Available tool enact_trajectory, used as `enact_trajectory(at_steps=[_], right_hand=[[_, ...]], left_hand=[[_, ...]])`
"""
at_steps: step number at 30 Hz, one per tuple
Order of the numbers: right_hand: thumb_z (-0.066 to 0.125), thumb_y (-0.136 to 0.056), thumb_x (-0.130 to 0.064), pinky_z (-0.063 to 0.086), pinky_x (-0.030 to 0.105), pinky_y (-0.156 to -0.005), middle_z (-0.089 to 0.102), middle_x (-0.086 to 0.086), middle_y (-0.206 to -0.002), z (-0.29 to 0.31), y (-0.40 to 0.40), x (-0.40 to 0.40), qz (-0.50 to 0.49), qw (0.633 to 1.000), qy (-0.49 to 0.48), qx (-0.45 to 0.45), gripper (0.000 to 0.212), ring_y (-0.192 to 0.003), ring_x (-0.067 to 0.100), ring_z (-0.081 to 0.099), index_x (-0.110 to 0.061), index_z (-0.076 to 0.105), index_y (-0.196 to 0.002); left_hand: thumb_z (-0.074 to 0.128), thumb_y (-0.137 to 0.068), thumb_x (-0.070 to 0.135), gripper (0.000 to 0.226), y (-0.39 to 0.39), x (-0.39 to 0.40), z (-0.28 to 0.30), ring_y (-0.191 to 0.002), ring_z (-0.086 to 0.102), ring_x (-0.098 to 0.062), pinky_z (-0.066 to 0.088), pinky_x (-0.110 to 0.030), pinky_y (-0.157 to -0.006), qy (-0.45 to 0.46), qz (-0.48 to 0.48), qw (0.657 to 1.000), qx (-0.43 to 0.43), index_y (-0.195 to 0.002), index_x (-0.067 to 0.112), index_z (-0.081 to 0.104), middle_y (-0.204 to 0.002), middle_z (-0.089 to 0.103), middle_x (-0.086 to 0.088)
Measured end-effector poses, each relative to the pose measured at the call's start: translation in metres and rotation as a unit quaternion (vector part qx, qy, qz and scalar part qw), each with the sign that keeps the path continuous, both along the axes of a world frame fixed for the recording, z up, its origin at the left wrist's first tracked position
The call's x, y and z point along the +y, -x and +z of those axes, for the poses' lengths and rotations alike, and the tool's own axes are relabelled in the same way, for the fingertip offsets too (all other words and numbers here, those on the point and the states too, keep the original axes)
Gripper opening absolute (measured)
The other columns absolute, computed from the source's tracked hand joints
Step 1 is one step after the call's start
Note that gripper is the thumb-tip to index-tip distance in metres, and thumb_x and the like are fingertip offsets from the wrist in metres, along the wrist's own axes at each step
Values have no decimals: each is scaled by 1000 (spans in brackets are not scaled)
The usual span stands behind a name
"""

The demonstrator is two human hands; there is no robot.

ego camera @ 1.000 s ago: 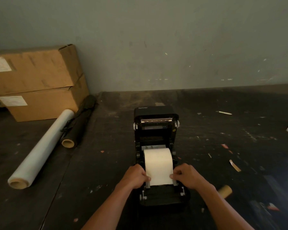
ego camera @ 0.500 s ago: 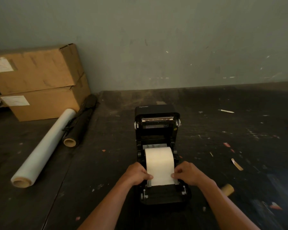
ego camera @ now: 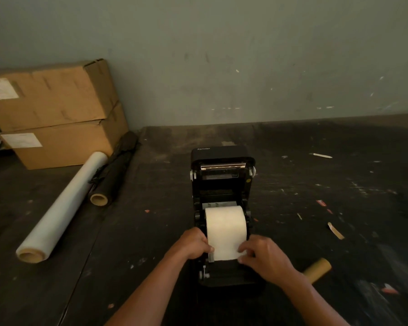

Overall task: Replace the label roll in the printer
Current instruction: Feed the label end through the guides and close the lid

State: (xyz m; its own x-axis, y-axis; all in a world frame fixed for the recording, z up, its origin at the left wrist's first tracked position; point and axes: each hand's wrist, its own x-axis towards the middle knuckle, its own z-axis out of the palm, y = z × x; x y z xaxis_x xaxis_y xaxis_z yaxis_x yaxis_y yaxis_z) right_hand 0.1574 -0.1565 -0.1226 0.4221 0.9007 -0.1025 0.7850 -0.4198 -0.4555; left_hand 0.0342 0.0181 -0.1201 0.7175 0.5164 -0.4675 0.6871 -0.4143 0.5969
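A: From the head camera, what sits in the middle?

B: A black plastic label printer [ego camera: 222, 184] with its lid swung up and back, standing on a dark, scuffed table top [ego camera: 151, 231]. A white paper label roll [ego camera: 225, 225] lies in the open bay, and its loose end runs forward over the front of the printer.

A: And the hands?

B: The left hand [ego camera: 194, 243] is at the left edge of the paper, fingers curled in and thumb pressed onto the sheet. The right hand [ego camera: 262, 255] is at the right edge, fingers bent narrow and pinching the paper's corner. Both grip the loose end near the front slot.

A: Anything beside the printer?

B: An empty brown cardboard tube [ego camera: 317, 269] lies on the table just right of the right wrist. Well to the left, a long roll of clear plastic film [ego camera: 64, 205] lies beside a darker black roll with a cardboard core [ego camera: 113, 177]. Behind them, two brown cardboard boxes [ego camera: 57, 114] are stacked against the grey-green wall [ego camera: 245, 55], each with a white sticker. Small scraps of paper are scattered across the right part of the table.
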Motion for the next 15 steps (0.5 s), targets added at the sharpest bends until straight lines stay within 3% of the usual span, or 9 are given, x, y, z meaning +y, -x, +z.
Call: enact_trajectory(at_steps=[4,9,15], right_hand=[[58,-90,-35,48,24,-92,55,-11,-112,-8,-4,2,47,999,-1,-21,26,-100,4,56,-27,63,-114],[53,-93,-35,48,28,-94,59,-5,-118,-9,-8,11,101,993,7,-60,28,-104,8,58,-24,63,-116],[53,-91,-40,48,31,-91,62,-3,-114,-5,-3,24,143,985,34,-89,29,-101,12,59,-23,62,-112]], left_hand=[[66,-88,21,20,-1,0,0,-73,55,-7,46,-26,-78,-12,-7,1000,9,-68,19,62,-101,69,-9],[68,-86,23,11,-5,2,0,-81,59,-12,47,-27,-78,-15,-6,999,30,-83,13,69,-86,65,-1],[69,-86,23,21,-6,1,2,-90,63,-18,47,-29,-79,-17,4,999,40,-97,5,71,-106,69,-11]])
